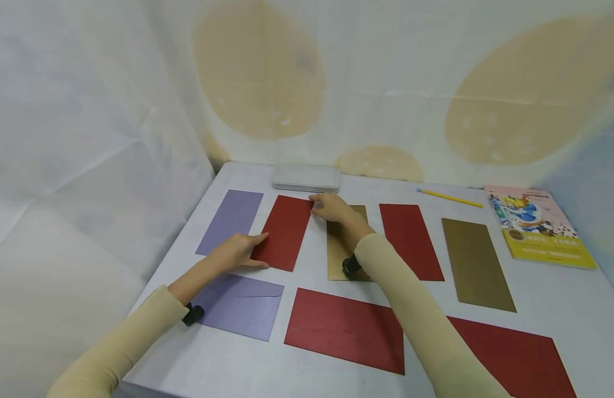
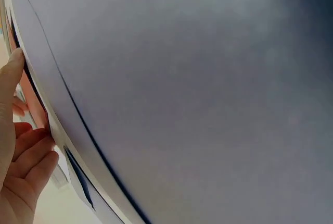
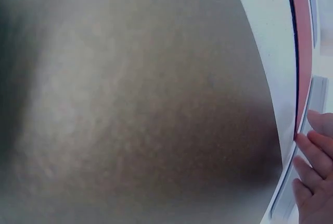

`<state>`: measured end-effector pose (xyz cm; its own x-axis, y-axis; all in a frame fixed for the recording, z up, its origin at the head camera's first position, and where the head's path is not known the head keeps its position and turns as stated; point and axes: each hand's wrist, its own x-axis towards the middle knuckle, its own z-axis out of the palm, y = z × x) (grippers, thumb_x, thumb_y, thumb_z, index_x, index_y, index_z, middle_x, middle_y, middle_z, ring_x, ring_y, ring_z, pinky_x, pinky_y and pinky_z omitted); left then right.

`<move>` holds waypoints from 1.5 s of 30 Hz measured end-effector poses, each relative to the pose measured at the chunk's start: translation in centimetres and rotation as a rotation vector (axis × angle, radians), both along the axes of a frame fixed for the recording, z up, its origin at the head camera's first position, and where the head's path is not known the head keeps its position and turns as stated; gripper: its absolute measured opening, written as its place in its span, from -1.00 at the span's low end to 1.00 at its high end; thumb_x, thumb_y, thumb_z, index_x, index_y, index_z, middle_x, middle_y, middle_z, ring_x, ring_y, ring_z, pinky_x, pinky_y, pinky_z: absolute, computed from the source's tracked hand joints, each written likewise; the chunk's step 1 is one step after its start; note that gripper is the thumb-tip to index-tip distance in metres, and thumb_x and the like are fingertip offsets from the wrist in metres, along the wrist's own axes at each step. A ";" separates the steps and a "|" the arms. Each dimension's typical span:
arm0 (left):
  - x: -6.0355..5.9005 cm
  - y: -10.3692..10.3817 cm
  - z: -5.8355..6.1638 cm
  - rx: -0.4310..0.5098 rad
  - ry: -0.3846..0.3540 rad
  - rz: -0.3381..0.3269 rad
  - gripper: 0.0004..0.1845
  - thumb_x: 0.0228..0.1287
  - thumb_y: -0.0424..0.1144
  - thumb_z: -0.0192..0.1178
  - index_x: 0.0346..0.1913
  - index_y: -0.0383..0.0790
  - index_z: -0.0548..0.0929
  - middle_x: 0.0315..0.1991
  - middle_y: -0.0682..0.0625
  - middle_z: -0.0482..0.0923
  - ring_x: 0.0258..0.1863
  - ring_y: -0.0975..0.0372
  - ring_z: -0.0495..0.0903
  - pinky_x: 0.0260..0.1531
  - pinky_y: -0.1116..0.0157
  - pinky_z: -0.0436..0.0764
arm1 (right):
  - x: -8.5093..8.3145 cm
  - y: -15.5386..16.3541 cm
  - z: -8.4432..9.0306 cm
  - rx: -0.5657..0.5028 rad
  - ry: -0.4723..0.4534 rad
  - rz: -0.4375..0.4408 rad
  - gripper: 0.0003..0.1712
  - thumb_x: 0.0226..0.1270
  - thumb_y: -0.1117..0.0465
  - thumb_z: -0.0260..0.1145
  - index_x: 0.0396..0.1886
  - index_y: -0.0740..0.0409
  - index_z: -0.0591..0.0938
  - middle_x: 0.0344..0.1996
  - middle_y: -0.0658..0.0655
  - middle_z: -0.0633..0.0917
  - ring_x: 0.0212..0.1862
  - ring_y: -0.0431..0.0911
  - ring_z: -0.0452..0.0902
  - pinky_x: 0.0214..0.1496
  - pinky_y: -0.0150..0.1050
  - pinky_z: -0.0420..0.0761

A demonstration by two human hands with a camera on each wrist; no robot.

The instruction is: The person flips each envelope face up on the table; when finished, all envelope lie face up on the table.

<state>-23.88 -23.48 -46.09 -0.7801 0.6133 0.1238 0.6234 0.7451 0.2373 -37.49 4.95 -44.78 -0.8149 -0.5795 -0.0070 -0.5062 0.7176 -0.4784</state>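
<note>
A dark red envelope [image 1: 285,232] lies upright in the back row of the white table [image 1: 575,298]. My left hand [image 1: 257,251] rests at its lower left corner, index finger straight on the paper and thumb along the bottom edge. My right hand [image 1: 319,205] touches its upper right corner with the fingertips. In the left wrist view the left hand's fingers [image 2: 28,156] lie against the red envelope [image 2: 31,99]. In the right wrist view my fingertips [image 3: 312,151] meet the red envelope's edge [image 3: 302,52].
Beside it lie a purple envelope [image 1: 230,220], a gold one [image 1: 336,260] under my right forearm, another red [image 1: 410,240] and another gold [image 1: 476,262]. Nearer me are a purple envelope [image 1: 242,304] and two red ones [image 1: 346,329] [image 1: 515,359]. At the back: grey tin [image 1: 307,178], yellow pencil [image 1: 450,197], book [image 1: 538,225].
</note>
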 end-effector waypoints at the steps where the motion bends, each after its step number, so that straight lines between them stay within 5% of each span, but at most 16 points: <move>1: 0.0 0.0 0.1 -0.001 0.005 -0.010 -0.15 0.01 0.08 0.46 0.24 -0.47 0.48 -0.33 -0.15 0.68 -0.59 0.32 0.30 -0.50 0.41 0.36 | 0.0 0.0 0.0 -0.003 0.003 -0.003 -0.43 0.34 0.24 0.21 0.33 0.28 0.42 0.25 0.23 0.50 0.04 0.05 0.47 0.06 -0.14 0.41; 5: 0.0 -0.1 0.3 0.009 0.002 -0.032 -0.19 0.06 0.08 0.42 0.23 -0.46 0.49 -0.66 0.11 0.42 -0.65 0.35 0.15 -0.55 0.40 0.30 | 0.1 0.2 0.2 -0.010 0.014 -0.012 -0.44 0.32 0.32 0.15 0.34 0.30 0.41 0.26 0.26 0.47 -0.15 0.06 0.45 -0.03 -0.13 0.42; 8: -0.1 -0.3 0.2 0.010 0.007 -0.040 -0.21 0.08 0.07 0.41 0.23 -0.45 0.50 -0.72 0.19 0.27 -0.66 0.37 0.08 -0.57 0.41 0.27 | 0.1 0.2 0.2 -0.029 0.014 -0.012 -0.44 0.32 0.35 0.11 0.34 0.29 0.41 0.26 0.26 0.47 -0.09 0.02 0.44 -0.01 -0.13 0.42; 12: -0.2 -0.5 0.0 0.005 0.017 -0.050 -0.22 0.08 0.06 0.42 0.23 -0.44 0.50 -0.72 0.17 0.32 -0.66 0.36 0.12 -0.56 0.42 0.30 | 0.0 0.4 0.4 -0.101 -0.014 -0.027 -0.46 0.37 0.31 0.11 0.35 0.23 0.42 0.26 0.23 0.49 -0.11 0.04 0.44 -0.03 -0.11 0.43; 17: -0.1 -0.5 0.0 -0.006 0.007 -0.051 -0.18 0.07 0.08 0.42 0.26 -0.44 0.47 -0.40 -0.12 0.67 -0.59 0.33 0.31 -0.48 0.40 0.38 | 0.2 0.7 1.0 -0.175 -0.037 -0.060 -0.48 0.41 0.22 0.16 0.35 0.15 0.44 0.28 0.16 0.48 0.15 0.02 0.44 0.18 -0.12 0.38; 22: 0.2 -0.4 0.0 0.007 -0.007 -0.044 -0.10 0.00 0.10 0.45 0.28 -0.46 0.43 0.05 -0.28 0.59 -0.29 0.24 0.62 -0.35 0.39 0.49 | 0.7 1.1 1.7 -0.216 -0.022 -0.048 -0.48 0.42 0.22 0.18 0.34 0.18 0.44 0.29 0.15 0.47 0.37 0.02 0.26 0.36 -0.10 0.25; 31: 0.5 0.5 0.4 0.077 -0.083 -0.042 -0.08 -0.04 0.11 0.47 0.32 -0.38 0.42 0.13 -0.24 0.54 -0.32 0.22 0.53 -0.40 0.38 0.41 | 1.6 1.7 3.2 -0.305 -0.014 -0.068 -0.46 0.40 0.14 0.24 0.34 0.15 0.45 0.26 0.11 0.51 0.36 -0.05 0.28 0.35 -0.14 0.27; 38: 0.4 1.4 0.6 0.138 -0.202 -0.051 -0.09 0.00 0.06 0.46 0.36 -0.33 0.37 0.21 -0.19 0.48 0.18 0.11 0.50 0.01 0.23 0.55 | 1.9 2.1 4.1 -0.369 0.028 -0.058 -0.45 0.37 0.11 0.28 0.31 0.17 0.48 0.21 0.12 0.55 0.34 -0.03 0.32 0.27 -0.06 0.36; 45: 0.6 1.8 0.9 0.213 -0.283 -0.076 -0.11 0.03 0.14 0.41 0.38 -0.24 0.37 0.23 -0.14 0.47 0.23 0.12 0.45 0.11 0.14 0.48 | 2.4 2.2 4.8 -0.369 0.092 -0.094 -0.47 0.34 0.12 0.32 0.26 0.18 0.54 0.15 0.12 0.60 0.30 -0.03 0.38 0.30 -0.13 0.34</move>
